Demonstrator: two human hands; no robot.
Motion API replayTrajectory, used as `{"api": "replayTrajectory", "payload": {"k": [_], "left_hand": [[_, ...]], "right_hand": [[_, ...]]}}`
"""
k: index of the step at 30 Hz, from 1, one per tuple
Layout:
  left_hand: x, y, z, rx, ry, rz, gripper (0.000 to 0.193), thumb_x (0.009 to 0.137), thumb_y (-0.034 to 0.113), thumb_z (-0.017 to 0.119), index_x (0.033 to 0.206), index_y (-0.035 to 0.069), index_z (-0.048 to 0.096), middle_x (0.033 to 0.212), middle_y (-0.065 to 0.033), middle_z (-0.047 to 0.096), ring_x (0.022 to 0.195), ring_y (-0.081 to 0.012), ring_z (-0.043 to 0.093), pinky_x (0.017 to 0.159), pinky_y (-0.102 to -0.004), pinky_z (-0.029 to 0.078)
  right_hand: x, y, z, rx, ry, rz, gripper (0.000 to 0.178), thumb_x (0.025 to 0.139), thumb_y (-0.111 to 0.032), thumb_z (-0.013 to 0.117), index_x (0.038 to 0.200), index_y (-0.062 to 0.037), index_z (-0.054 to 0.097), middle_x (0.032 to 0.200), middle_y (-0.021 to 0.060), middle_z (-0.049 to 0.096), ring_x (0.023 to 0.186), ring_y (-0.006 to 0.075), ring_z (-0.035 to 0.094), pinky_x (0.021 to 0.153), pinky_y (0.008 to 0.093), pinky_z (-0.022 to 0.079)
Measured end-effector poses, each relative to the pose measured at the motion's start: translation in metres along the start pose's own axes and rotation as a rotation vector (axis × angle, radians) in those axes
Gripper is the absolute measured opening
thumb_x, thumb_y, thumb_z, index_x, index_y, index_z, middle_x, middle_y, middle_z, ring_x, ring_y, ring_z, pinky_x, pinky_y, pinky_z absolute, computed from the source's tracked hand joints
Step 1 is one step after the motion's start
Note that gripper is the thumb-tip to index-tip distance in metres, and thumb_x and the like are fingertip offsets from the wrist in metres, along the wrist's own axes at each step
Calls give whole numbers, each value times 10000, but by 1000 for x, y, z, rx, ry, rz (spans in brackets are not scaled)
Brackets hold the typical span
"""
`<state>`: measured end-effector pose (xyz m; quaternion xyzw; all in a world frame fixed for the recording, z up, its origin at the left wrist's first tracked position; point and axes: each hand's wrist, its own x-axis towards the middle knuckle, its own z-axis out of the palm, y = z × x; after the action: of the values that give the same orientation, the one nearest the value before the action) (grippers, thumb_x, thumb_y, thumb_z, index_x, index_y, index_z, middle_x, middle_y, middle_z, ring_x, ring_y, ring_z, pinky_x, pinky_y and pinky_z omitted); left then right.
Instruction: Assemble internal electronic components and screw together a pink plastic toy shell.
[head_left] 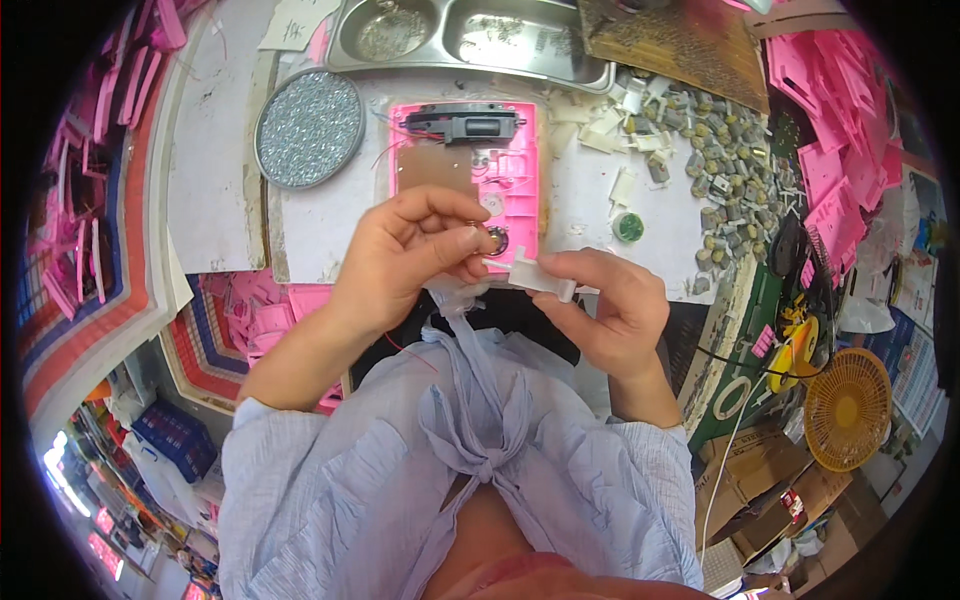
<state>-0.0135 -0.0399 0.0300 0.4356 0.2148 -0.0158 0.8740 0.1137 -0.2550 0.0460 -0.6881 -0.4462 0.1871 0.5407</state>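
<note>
My right hand (610,312) pinches a small white plastic part (540,280) between thumb and fingertips; a thin white stem on it points toward my left hand. The fingertips of my left hand (400,255) are pressed together close to that stem, and what they hold, if anything, is too small to make out. Both hands are over the near edge of an open pink plastic housing (520,170). Inside it lie a black mechanism (462,124) with a grey cylinder, a brown board (435,168) and a round metal piece (497,240) partly hidden by my left fingers.
A round tray (310,128) of small shiny metal pieces is at left. Behind the housing is a metal compartment tray (480,62). Small grey motors (715,185) and white parts are heaped at right, near a green round container (628,228). Pink plastic pieces (835,150) are piled far right.
</note>
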Motion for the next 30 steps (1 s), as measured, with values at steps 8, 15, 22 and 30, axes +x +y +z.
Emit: {"api": "replayTrajectory", "payload": {"k": [8,15,22,30], "left_hand": [[-7,-28,-8,-282,16,14,106,1021,97,647,1059,22,582,969,-132,734,807,-177,731,745,-310,626],[6,1,2,460,-65,123,149,976,163,714,976,28,650,883,-78,710,784,-167,703,689,-317,572],[72,3,14,1604,-11,567,165,884,196,731,897,35,696,797,-122,659,714,-313,671,651,-410,539],[89,6,26,1875,-46,463,175,828,207,724,780,42,692,730,-155,679,713,-360,692,657,-469,560]], "right_hand": [[4,3,21,-127,80,-97,357,759,-35,860,1094,-27,735,958,111,769,652,193,689,583,309,548],[-11,22,17,-196,60,-97,324,847,-2,778,1150,8,663,1051,150,769,764,227,750,671,300,586],[-31,29,-6,509,249,294,253,978,35,627,1217,51,545,1247,222,693,932,240,745,828,334,603],[-31,29,-8,409,267,327,270,959,31,669,1212,57,578,1181,185,721,921,205,744,790,297,588]]}}
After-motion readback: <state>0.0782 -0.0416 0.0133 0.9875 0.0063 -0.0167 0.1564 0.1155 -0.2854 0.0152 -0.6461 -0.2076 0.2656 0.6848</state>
